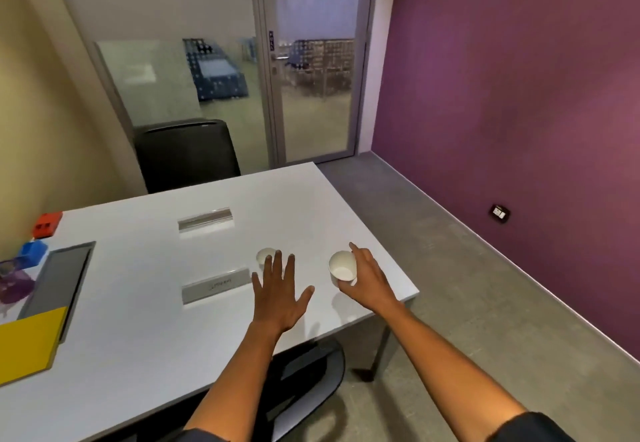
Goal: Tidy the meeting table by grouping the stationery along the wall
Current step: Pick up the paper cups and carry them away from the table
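My right hand [367,279] grips a white paper cup [342,267], tilted with its mouth toward me, just above the white table [156,337] near its right edge. My left hand [278,294] hovers flat with fingers spread, its fingertips right at a second white paper cup [264,255] standing on the table. Along the yellow wall at the left lie a red box [46,224], a blue box [33,251], a purple translucent item [14,282], a grey tray [60,282] and a yellow folder [29,341].
Two metal cable hatches [205,220] [215,285] are set into the tabletop. A black chair [187,154] stands at the far side and another chair [304,379] is tucked below me. A glass door and a purple wall bound the room to the right.
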{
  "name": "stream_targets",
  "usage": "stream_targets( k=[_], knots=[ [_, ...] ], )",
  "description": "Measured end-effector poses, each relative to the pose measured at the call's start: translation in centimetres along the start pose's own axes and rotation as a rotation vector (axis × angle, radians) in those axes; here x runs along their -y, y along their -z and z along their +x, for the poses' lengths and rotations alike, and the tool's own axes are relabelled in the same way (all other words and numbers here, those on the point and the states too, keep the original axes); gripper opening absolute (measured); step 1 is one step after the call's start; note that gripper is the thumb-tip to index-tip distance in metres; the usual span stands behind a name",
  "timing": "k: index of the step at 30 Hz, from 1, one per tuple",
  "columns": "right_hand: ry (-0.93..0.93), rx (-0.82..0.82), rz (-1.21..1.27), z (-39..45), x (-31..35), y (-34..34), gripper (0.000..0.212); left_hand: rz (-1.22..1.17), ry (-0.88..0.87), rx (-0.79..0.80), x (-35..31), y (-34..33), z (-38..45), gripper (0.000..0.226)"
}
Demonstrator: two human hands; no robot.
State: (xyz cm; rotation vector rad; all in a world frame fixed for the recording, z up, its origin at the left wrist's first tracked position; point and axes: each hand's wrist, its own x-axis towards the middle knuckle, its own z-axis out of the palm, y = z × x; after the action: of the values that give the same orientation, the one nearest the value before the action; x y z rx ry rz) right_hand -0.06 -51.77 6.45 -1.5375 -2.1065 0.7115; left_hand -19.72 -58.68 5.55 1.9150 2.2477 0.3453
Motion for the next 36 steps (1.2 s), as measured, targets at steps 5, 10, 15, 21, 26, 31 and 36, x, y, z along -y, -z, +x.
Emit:
stream_targets(
  k=[5,10,15,21,26,31,36],
  knots=[
    [-0.118,-0.076,-0.025,2.5,-9.8,7.3,0.093,-0.003,-0.067,0.044,-11.0,-4.3,6.2,0.080],
    [-0.190,-0.132,-0.046,3.4,-18.7,14.3,0.091,-0.019,-0.149,0.099,-21.7,-9.1,10.9,0.084],
    [-0.262,-0.208,-0.053,3.2,-26.3,20.0,0.087,-0.046,-0.254,0.154,-30.8,-12.7,13.7,0.082],
    [-0.378,-0.263,-0.048,3.2,-34.4,25.1,0.091,-0.045,-0.396,0.201,-39.9,-16.4,17.4,0.080],
    [-0.437,-0.278,-0.067,6.5,-40.5,28.7,0.092,-0.031,-0.466,0.234,-45.5,-20.1,23.1,0.081],
    [-0.444,-0.277,-0.104,12.5,-45.9,32.3,0.091,-0.079,-0.469,0.237,-50.6,-23.3,31.8,0.082],
    [-0.418,-0.252,-0.131,19.9,-49.7,36.0,0.089,-0.123,-0.436,0.235,-54.5,-24.4,40.7,0.083]
  ],
)
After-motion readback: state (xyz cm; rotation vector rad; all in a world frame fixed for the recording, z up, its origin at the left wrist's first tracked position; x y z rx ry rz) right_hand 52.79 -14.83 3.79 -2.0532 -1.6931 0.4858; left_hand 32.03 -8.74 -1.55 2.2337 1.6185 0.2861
